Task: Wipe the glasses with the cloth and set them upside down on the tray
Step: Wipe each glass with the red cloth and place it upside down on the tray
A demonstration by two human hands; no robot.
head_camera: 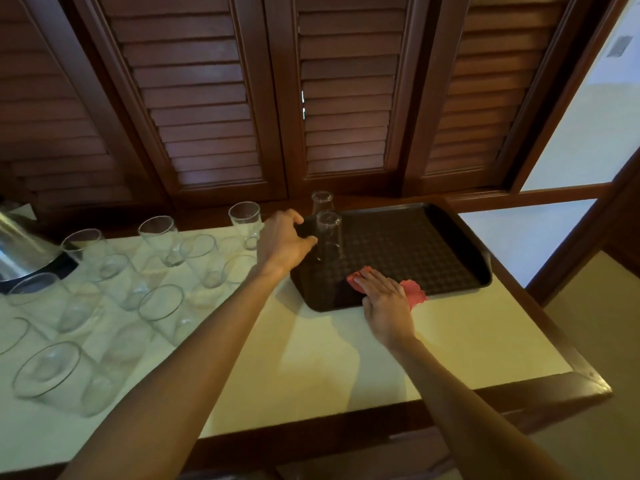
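A dark textured tray [433,244] lies on the pale counter. Two clear glasses stand upside down at its far left corner, one at the back [322,201] and one in front [329,237]. My left hand [282,242] is beside the front glass, fingers curved in a loose C. Its thumb tip touches the glass's left side and its fingers do not wrap the glass. My right hand [384,299] rests flat on a red cloth [415,294] at the tray's near edge. Several upright glasses [162,306] stand on the counter to the left.
A shiny metal vessel [20,247] stands at the far left edge. Dark wooden louvred shutters [207,116] rise right behind the counter. The counter [329,362] has a wooden rim at its front and right, and the floor drops away beyond.
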